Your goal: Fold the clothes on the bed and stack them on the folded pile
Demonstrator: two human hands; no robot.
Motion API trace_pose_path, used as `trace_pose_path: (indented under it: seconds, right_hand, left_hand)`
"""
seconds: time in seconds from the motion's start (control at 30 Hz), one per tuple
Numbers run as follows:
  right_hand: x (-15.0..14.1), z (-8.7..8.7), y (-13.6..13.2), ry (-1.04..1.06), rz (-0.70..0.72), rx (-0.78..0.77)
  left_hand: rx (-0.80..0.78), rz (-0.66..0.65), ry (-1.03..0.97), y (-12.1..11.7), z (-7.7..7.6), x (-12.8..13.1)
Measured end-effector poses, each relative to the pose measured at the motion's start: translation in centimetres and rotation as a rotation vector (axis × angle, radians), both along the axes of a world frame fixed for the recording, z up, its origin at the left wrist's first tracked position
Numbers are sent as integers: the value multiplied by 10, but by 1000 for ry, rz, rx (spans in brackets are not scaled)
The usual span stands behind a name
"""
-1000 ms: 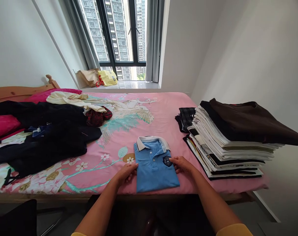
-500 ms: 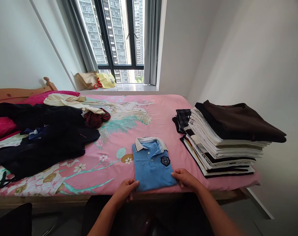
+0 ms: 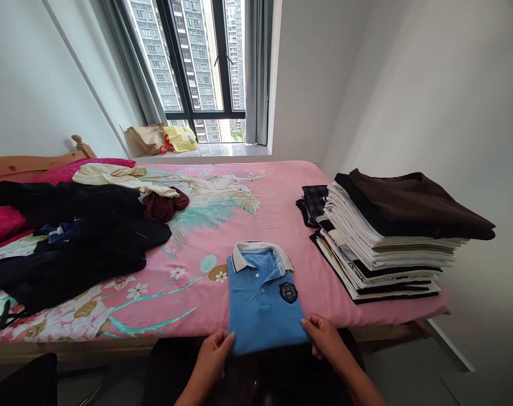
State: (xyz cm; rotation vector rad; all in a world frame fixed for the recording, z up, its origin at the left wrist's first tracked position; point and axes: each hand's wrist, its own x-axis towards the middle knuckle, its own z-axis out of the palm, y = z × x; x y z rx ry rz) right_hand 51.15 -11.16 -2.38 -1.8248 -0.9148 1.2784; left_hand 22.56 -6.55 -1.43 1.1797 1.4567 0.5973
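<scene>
A folded blue polo shirt [image 3: 260, 316] with a white collar and a dark badge on its chest lies at the front edge of the bed. Its lower end reaches out past that edge, between my hands. My left hand [image 3: 216, 352] pinches the lower left corner, thumb on top. At the lower right corner my right hand [image 3: 324, 336] grips the cloth the same way. The fingers beneath the shirt are partly hidden.
To the right stands a tall stack of folded clothes [image 3: 392, 248], a brown top [image 3: 417, 200] uppermost. Behind it lies folded dark plaid cloth [image 3: 314, 203]. Loose dark clothes [image 3: 91, 248] heap on the left. Bags [image 3: 178, 138] sit on the windowsill. A pink flowered sheet [image 3: 277, 197] covers the bed.
Both hands have drawn the blue polo shirt toward me, so its lower end now hangs past the bed's front edge. The grip at both corners is kept.
</scene>
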Motion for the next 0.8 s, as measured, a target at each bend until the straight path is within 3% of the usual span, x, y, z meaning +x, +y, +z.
trace_pose_path:
  seconds: [0.07,0.17,0.33,0.4,0.53,0.63,0.73,0.8]
  right_hand:
    - [-1,2,-8,-57,-66,32]
    - [-4,18,-5,-78,-148,168]
    - [-31,46,36,219,11,117]
    - [-44,49,54,342,20,69]
    - [-60,42,80,500,-145,62]
    - [-63,36,97,294,-175,82]
    - [-61,33,115,-113,-73,94]
    - [-61,33,126,-257,-33,117]
  left_hand:
    - [69,49,67,-5,0,-8]
    - [321,88,197,-1,14,-8]
    - [684,-220,270,38,46,46]
    - [757,-285,320,59,47,71]
    - [755,-248,462,92,31,96]
    - [719,-229,485,105,17,96]
    - [677,-221,512,112,11,95]
    - [647,-221,533,114,9,97]
